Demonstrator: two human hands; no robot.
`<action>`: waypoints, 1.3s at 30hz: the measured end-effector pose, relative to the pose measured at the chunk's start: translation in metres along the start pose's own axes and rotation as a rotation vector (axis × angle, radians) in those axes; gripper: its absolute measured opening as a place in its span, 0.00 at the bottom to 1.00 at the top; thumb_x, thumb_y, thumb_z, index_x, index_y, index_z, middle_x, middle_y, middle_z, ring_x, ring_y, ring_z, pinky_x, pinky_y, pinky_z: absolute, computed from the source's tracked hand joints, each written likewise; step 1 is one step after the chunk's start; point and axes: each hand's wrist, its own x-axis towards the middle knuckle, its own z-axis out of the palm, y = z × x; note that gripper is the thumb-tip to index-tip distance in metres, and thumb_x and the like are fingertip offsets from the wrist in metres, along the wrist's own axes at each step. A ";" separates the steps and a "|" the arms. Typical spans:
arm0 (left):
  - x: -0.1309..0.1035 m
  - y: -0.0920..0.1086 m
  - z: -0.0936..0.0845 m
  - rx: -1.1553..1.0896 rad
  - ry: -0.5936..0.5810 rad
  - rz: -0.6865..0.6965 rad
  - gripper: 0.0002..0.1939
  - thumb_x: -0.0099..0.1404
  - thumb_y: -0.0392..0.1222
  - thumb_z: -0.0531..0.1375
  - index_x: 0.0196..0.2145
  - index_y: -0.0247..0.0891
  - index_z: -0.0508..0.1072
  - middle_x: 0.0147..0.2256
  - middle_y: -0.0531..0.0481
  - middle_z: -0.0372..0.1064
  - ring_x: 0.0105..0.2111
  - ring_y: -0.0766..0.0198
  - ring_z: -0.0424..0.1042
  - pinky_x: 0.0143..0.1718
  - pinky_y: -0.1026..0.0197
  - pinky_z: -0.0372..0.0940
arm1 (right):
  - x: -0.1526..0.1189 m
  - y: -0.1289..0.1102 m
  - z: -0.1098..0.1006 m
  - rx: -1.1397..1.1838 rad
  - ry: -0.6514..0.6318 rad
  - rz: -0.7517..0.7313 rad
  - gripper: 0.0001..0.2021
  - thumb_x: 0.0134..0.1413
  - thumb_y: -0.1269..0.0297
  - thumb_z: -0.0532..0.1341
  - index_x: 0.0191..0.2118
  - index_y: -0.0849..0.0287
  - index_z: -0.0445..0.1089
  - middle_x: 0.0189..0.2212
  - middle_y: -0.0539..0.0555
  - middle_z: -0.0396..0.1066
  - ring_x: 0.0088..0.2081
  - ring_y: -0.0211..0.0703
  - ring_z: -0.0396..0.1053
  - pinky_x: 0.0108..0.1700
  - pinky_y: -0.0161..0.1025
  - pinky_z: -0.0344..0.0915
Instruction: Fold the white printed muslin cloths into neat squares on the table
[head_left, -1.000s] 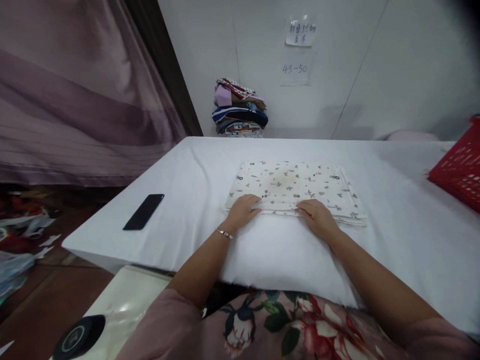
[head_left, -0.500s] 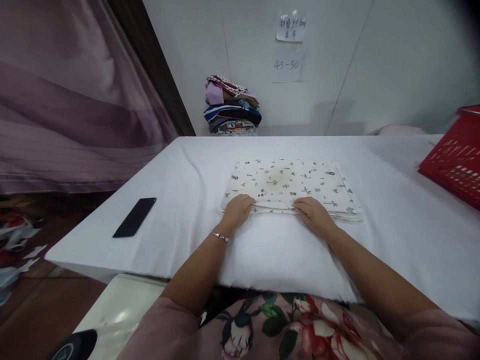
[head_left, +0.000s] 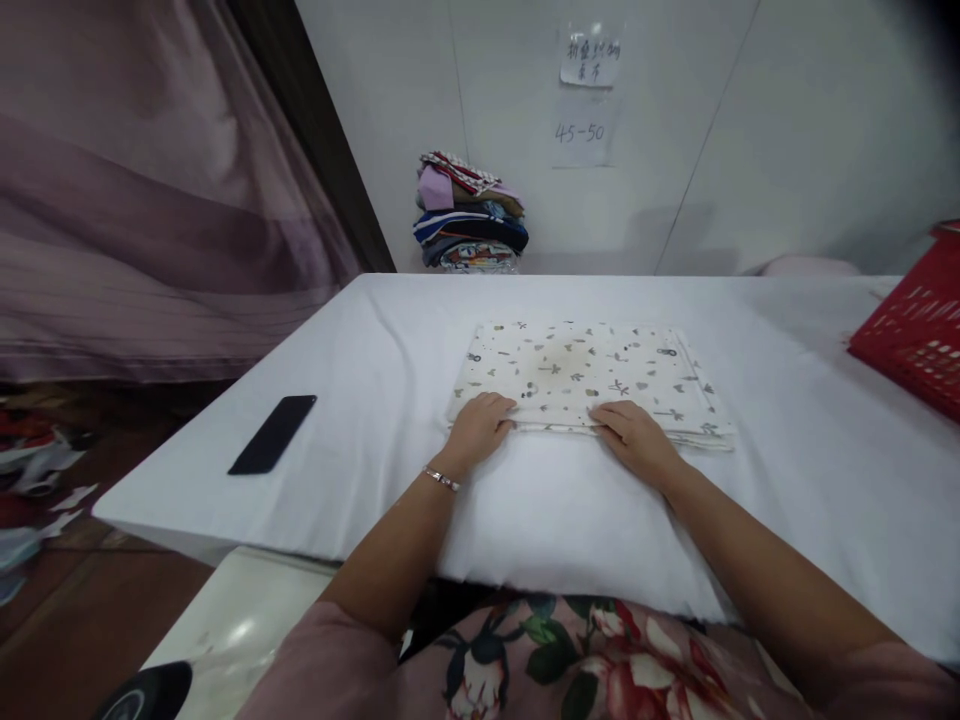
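Observation:
A white cloth (head_left: pixel 577 370) with small grey and green prints lies folded flat in layers on the white-covered table (head_left: pixel 360 400). My left hand (head_left: pixel 480 428) pinches its near edge, left of the middle, with the thumb below and the fingers on top. On the same edge, further right, my right hand (head_left: pixel 634 438) grips the cloth in the same way. Between the hands the near edge lies nearly flat. A faint brownish patch shows near the middle of the cloth.
A black phone (head_left: pixel 272 435) lies on the table at the left. Folded fabrics (head_left: pixel 471 215) are stacked beyond the far edge. A red basket (head_left: pixel 919 320) stands at the right. A white stool (head_left: pixel 232 610) is at the lower left.
The near edge, slightly raised between my hands before, now lies flatter. Both hands still hold it in about the same places. The whole view has shifted slightly.

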 end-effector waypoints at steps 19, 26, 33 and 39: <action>-0.009 0.004 -0.012 0.043 0.021 -0.123 0.16 0.54 0.28 0.55 0.39 0.40 0.73 0.39 0.48 0.70 0.42 0.57 0.66 0.44 0.55 0.62 | 0.000 -0.003 -0.001 -0.007 -0.007 0.009 0.13 0.61 0.62 0.52 0.44 0.56 0.73 0.40 0.58 0.70 0.42 0.49 0.67 0.43 0.49 0.67; -0.007 0.004 -0.017 -0.051 0.046 -0.106 0.09 0.63 0.42 0.54 0.29 0.40 0.73 0.33 0.49 0.69 0.38 0.61 0.66 0.41 0.58 0.61 | 0.003 -0.008 -0.008 0.131 0.009 0.089 0.13 0.62 0.61 0.51 0.35 0.55 0.72 0.36 0.55 0.71 0.40 0.45 0.68 0.42 0.44 0.67; -0.003 0.001 -0.019 0.005 0.039 -0.162 0.17 0.66 0.46 0.50 0.23 0.39 0.68 0.30 0.49 0.68 0.35 0.62 0.66 0.37 0.60 0.60 | -0.018 0.025 -0.025 -0.084 0.124 0.332 0.18 0.61 0.59 0.49 0.21 0.56 0.63 0.23 0.52 0.67 0.29 0.42 0.65 0.32 0.39 0.60; 0.001 -0.003 -0.016 0.121 0.047 -0.249 0.17 0.66 0.46 0.50 0.22 0.39 0.65 0.29 0.49 0.67 0.34 0.60 0.66 0.36 0.60 0.58 | -0.048 0.050 -0.048 -0.213 0.179 0.484 0.19 0.61 0.58 0.49 0.21 0.56 0.63 0.22 0.52 0.67 0.28 0.43 0.64 0.32 0.40 0.59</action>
